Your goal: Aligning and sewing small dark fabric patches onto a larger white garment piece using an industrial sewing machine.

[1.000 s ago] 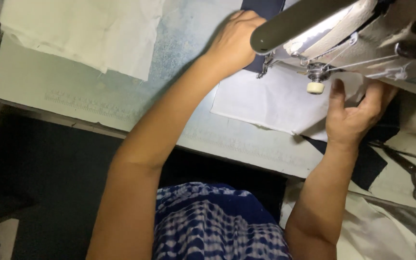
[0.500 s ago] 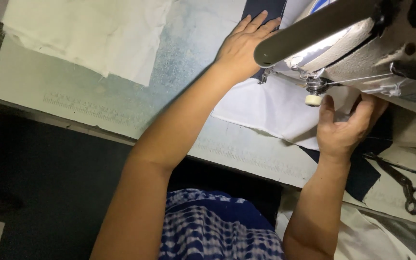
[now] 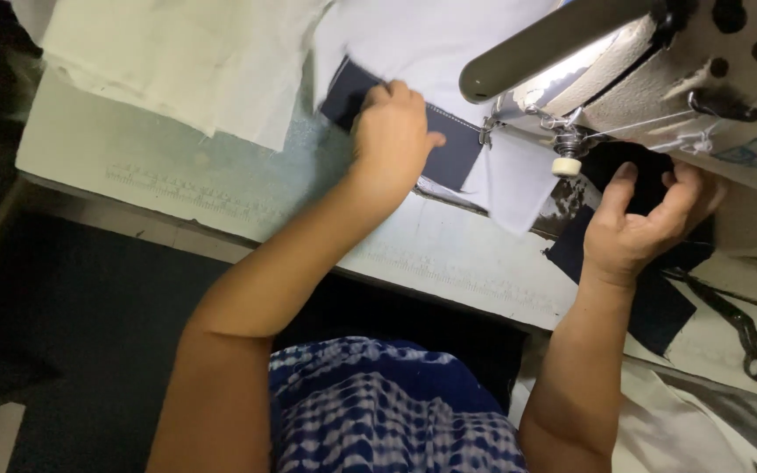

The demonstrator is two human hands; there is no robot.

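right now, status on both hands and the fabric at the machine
Left hand flat on navy fabric, left of the needle. Right hand curled on dark cloth under the sewing machine. Scissors lie right, clear of both hands.

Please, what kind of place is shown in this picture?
Most likely a sewing workstation, perhaps in a tailoring workshop. A grey industrial sewing machine stands on a pale worn table, dark navy stitched fabric lies by its needle, and black metal scissors rest nearby.
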